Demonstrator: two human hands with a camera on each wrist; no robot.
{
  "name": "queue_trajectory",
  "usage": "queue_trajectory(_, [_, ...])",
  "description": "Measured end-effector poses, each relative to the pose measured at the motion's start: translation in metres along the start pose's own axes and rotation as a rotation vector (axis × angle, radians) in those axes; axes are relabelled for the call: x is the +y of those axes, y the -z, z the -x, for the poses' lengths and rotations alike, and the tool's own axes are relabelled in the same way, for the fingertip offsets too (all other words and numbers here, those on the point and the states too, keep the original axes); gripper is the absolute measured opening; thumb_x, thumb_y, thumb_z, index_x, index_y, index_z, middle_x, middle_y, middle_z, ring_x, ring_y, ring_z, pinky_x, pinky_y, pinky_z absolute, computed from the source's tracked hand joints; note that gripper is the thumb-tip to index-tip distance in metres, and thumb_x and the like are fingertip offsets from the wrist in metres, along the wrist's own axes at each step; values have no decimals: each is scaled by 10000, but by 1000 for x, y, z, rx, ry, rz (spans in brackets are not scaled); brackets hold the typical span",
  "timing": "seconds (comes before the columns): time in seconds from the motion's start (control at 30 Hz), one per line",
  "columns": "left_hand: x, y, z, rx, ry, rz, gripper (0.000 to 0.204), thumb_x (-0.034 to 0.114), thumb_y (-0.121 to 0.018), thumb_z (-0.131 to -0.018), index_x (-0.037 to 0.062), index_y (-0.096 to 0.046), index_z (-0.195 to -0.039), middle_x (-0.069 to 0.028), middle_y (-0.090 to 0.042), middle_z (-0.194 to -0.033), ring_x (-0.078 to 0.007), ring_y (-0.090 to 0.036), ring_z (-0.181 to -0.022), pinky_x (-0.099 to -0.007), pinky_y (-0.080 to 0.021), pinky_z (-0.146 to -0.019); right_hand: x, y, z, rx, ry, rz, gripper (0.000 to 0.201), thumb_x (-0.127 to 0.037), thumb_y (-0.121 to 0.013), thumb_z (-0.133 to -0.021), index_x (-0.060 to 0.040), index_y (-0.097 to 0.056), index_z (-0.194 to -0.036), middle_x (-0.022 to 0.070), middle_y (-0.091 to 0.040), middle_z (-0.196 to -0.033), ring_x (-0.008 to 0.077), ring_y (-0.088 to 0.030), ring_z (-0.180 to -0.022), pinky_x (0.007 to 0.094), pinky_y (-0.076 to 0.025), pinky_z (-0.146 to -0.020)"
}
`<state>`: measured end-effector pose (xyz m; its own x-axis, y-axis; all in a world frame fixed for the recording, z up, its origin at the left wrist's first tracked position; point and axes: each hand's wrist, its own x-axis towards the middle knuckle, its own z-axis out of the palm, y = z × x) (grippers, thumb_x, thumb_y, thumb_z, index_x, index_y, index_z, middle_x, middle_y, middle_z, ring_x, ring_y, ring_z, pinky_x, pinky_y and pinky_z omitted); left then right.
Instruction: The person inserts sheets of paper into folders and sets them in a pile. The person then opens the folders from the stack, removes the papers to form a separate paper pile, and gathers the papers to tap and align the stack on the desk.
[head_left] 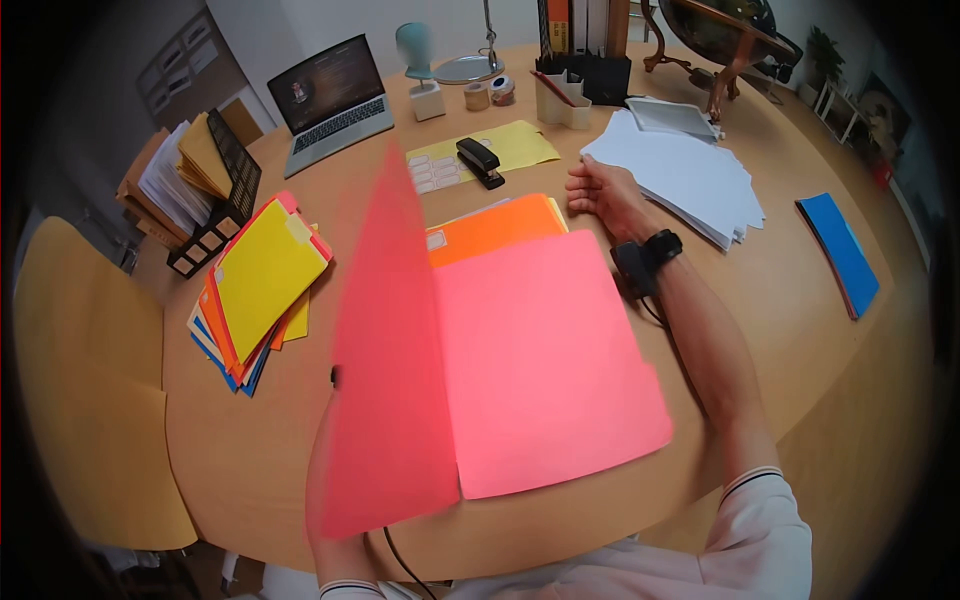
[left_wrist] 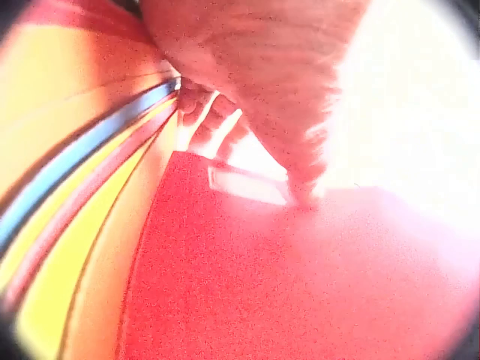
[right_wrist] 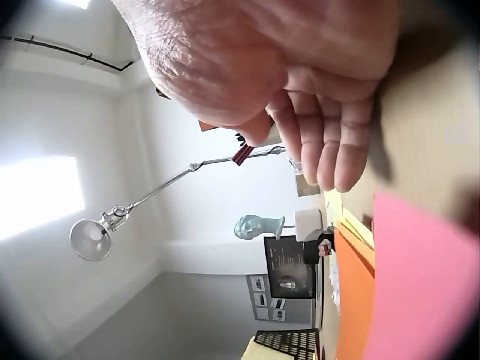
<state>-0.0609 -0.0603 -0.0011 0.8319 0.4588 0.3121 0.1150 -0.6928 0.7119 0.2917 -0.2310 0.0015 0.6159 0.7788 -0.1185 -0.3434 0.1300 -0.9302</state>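
A pink file folder [head_left: 550, 360] lies on the desk with its left cover [head_left: 395, 400] raised and tilted, blurred in the head view. My left hand [left_wrist: 255, 67] pinches that cover at its edge by a white label [left_wrist: 247, 185]; in the head view the cover hides this hand. Under the folder's far end an orange folder [head_left: 500, 228] sticks out. Beside the orange folder and a fan of white paper [head_left: 690, 180], my right hand [head_left: 605, 195] rests on the desk. Its fingers are loosely bent and hold nothing.
Coloured folders [head_left: 262, 280] are piled at the left, near a black file rack [head_left: 215, 215]. A laptop [head_left: 330, 100], a black stapler [head_left: 481, 163] on a yellow folder [head_left: 525, 143], and a pen holder [head_left: 562, 100] stand farther back. Blue folders [head_left: 838, 255] lie at the right.
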Motion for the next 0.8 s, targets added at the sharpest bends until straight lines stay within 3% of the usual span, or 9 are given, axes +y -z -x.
queue_trajectory(0.1, [12, -1, -9, -12, -4, -30, 470, 379, -784, -877, 20, -651, -1151, -88, -600, -1192, -277, -500, -1201, -387, -410, -1054, 7, 4, 1, -24, 88, -4, 342, -286, -528, -1069, 48, -600, -1070, 128, -664, -908, 194, -666, -756, 304, -579, -671])
queue_trajectory(0.13, [19, -2, -11, 5, 40, -84, 640, 427, -883, -744, 5, -651, -1166, -124, -585, -1200, -284, -492, -1206, -402, -422, -1045, 8, 4, 2, -23, 89, -5, 342, -286, -528, -1069, 48, -600, -1070, 128, -664, -908, 194, -666, -756, 304, -579, -671])
queue_trajectory(0.17, [26, -3, -10, 3, 38, -84, 640, 427, -883, -744, 5, -651, -1166, -124, -585, -1200, -284, -492, -1206, -402, -422, -1045, 8, 3, 2, -13, 107, -26, 322, -261, -523, -1072, 52, -601, -1068, 126, -665, -898, 188, -667, -755, 297, -578, -666])
queue_trajectory(0.33, [59, -10, -7, 34, -20, -522, 655, 415, -911, -686, -7, -650, -1113, -132, -622, -1055, -296, -559, -1031, -410, -461, -948, 10, 2, 4, -30, 151, -22, 282, -215, -524, -1071, 53, -613, -1054, 114, -665, -865, 173, -665, -753, 285, -576, -662])
queue_trajectory(0.43, [71, -11, -7, -65, 118, -511, 640, 423, -906, -693, -5, -638, -1086, -130, -623, -937, -297, -579, -952, -413, -482, -865, 10, 1, 7, -43, 186, 91, 276, -213, -536, -1066, 47, -623, -1035, 105, -663, -873, 162, -656, -747, 276, -573, -673])
queue_trajectory(0.53, [66, -19, -4, -73, 130, -463, 593, 409, -899, -710, 3, -628, -1046, -122, -621, -865, -284, -593, -908, -406, -492, -812, 10, 4, 8, -72, 192, 84, 274, -219, -548, -1061, 40, -630, -1026, 96, -660, -876, 152, -648, -745, 269, -570, -682])
queue_trajectory(0.73, [66, -31, 4, -40, 96, -344, 540, 347, -889, -737, -15, -617, -1031, -147, -620, -951, -303, -592, -942, -412, -493, -840, 10, 1, 11, -83, 190, 118, 273, -236, -589, -1040, 30, -641, -1008, 85, -660, -885, 135, -645, -752, 252, -551, -674])
queue_trajectory(0.8, [72, -32, 4, -13, 60, -423, 558, 358, -887, -735, -22, -615, -1037, -167, -613, -975, -322, -587, -964, -423, -490, -851, 5, -3, 18, -119, 180, 247, 280, -262, -637, -1011, 14, -654, -970, 59, -654, -817, 116, -628, -673, 238, -524, -613])
